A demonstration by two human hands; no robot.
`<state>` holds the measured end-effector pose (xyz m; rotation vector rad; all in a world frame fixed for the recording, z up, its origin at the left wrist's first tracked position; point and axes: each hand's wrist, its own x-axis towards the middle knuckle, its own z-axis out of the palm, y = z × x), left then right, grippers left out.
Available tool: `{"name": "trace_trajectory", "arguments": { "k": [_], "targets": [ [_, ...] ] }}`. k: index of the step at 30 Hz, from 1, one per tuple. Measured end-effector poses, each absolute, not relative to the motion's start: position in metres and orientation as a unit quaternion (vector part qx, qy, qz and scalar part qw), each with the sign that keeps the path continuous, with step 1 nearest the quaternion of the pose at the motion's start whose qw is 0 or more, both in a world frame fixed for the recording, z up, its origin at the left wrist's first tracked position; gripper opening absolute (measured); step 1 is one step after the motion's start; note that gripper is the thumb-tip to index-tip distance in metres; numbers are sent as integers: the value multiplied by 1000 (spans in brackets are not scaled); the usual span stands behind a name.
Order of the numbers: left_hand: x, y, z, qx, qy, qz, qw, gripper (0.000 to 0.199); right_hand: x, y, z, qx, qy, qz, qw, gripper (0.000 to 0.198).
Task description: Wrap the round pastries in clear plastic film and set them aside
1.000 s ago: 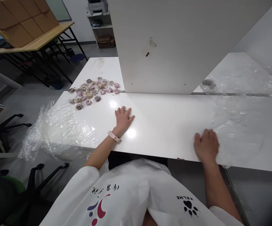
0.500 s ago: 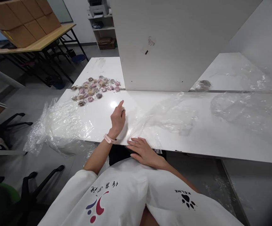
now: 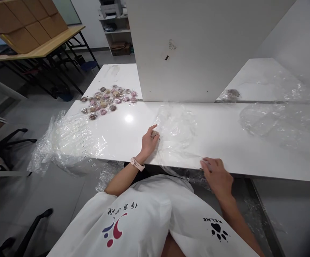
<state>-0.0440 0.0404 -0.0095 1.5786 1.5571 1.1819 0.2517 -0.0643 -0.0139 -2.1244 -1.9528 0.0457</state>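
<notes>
In the head view my left hand (image 3: 149, 142), with a pale pink wristband, curls around a small tan round thing (image 3: 154, 134) at the middle of the white table. A thin clear plastic bag (image 3: 178, 123) spreads crumpled beside it. Stretched from that bag, a film edge runs along the table's front edge to my right hand (image 3: 218, 175), whose thumb and fingers pinch it. Several small wrapped round sweets (image 3: 103, 104), pink, brown and tan, lie in a loose group at the left back of the table.
A stack of clear plastic packaging (image 3: 69, 137) hangs over the table's left front edge. More crumpled film (image 3: 264, 121) lies at the right, near a brown wrapped piece (image 3: 232, 94). An upright white panel (image 3: 181, 64) stands behind the table. Cardboard boxes (image 3: 31, 25) sit on another desk.
My left hand has moved right with the small tan round thing. The right hand has gone far to the right, pulling the film edge along, and the bag now lies bunched nearer the middle.
</notes>
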Motion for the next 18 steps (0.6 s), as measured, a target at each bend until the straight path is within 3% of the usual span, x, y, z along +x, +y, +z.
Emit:
{"name": "trace_trajectory", "arguments": {
  "k": [3, 6, 8, 10, 14, 18],
  "targets": [
    [-52, 42, -4, 578, 612, 458, 287, 47, 282, -68, -3, -786, -606, -50, 110, 39],
    [-56, 44, 9, 588, 613, 490, 196, 44, 279, -59, 14, -776, -591, -86, 205, 40],
    [-50, 43, 16, 620, 572, 526, 112, 43, 256, -47, 20, -704, -649, -35, 286, 36],
    [-34, 40, 17, 675, 501, 540, 49, 43, 228, -32, 18, -597, -743, 49, 298, 34],
    [4, 28, -6, 849, 371, 376, 34, 46, 196, -3, -14, -534, -813, 95, 213, 43],
    [15, 15, -32, 922, 334, 184, 70, 55, 211, 3, -38, -560, -795, 88, 215, 48]
  ]
}}
